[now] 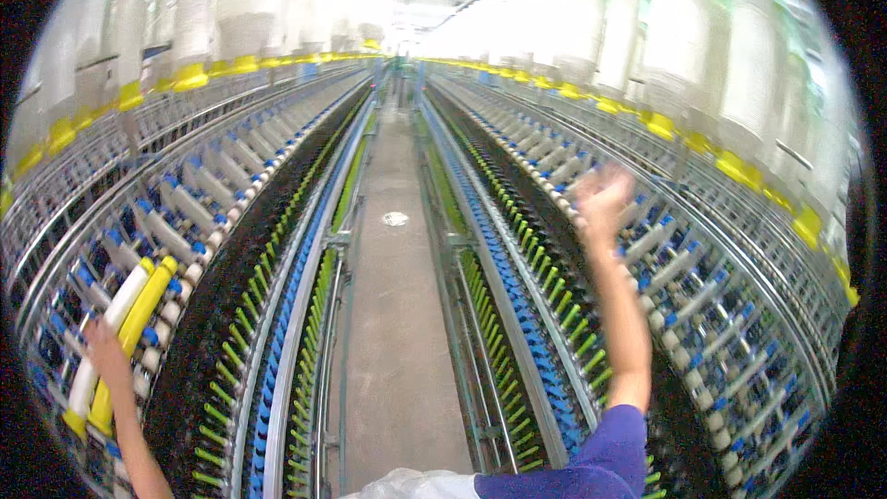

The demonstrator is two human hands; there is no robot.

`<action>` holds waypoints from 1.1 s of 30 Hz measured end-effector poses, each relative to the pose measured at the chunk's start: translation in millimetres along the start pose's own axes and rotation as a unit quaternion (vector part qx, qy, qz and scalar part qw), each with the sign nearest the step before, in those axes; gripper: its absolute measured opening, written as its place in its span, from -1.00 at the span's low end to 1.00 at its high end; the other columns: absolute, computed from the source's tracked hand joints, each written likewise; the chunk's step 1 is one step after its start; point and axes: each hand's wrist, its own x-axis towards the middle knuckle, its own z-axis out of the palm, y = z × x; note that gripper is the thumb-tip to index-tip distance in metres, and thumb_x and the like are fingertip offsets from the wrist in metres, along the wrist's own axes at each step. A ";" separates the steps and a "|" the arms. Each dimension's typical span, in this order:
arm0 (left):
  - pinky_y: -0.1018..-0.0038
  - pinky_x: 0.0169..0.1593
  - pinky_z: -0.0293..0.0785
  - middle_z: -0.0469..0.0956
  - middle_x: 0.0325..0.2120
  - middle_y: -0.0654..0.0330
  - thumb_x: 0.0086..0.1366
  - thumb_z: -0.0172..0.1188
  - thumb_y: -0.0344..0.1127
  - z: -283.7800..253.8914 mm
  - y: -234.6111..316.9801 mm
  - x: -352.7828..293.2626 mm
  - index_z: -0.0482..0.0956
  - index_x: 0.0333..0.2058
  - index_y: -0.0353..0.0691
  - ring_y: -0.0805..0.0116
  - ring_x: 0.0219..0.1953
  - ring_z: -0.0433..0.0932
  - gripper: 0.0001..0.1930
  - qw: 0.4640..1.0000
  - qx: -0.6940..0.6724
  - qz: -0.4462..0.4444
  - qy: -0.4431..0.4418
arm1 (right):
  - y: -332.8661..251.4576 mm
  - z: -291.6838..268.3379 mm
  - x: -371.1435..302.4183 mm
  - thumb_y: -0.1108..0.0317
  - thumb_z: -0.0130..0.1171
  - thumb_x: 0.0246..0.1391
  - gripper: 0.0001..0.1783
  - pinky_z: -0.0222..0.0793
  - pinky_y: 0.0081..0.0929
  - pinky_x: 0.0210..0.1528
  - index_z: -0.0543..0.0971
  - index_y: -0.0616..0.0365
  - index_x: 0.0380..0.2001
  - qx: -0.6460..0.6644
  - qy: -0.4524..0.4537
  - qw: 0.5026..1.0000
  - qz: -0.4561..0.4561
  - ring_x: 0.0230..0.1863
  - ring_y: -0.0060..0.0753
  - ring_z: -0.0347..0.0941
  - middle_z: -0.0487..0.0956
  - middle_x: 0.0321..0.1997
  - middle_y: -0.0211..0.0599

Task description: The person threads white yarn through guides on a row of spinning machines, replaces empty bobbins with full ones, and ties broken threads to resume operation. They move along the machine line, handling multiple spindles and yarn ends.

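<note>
On the spinning machine to my left, a white tube with yellow ends (127,298) and a yellow tube (146,307) lie side by side at a slant. My left hand (109,357) is laid across the white tube near its middle, beside the yellow one. Its fingers are blurred, so whether they grip the tube does not show. My right arm stretches forward over the machine on the right. At its end my right hand (604,196) is raised near the row of pale rollers (670,339), smeared by motion. Nothing held can be made out in it.
Between the two long machines runs a narrow aisle floor (397,314) with a round white patch (395,219). Rows of green spindles (236,314) and metal rails (277,386) line both sides. Large white bobbins (682,42) with yellow bottoms hang overhead.
</note>
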 end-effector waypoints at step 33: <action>0.55 -0.69 0.20 0.42 -0.66 0.34 -0.21 0.27 -0.27 -261.4 190.0 -235.4 0.58 -0.28 -0.29 0.49 -0.68 0.38 -0.59 0.719 -0.253 0.438 0.477 | -247.2 62.7 -320.3 0.34 0.42 -0.30 -0.23 0.35 -0.41 0.00 0.36 0.21 0.06 0.524 -0.482 0.698 0.078 -0.02 -0.39 0.43 0.49 0.02 -0.21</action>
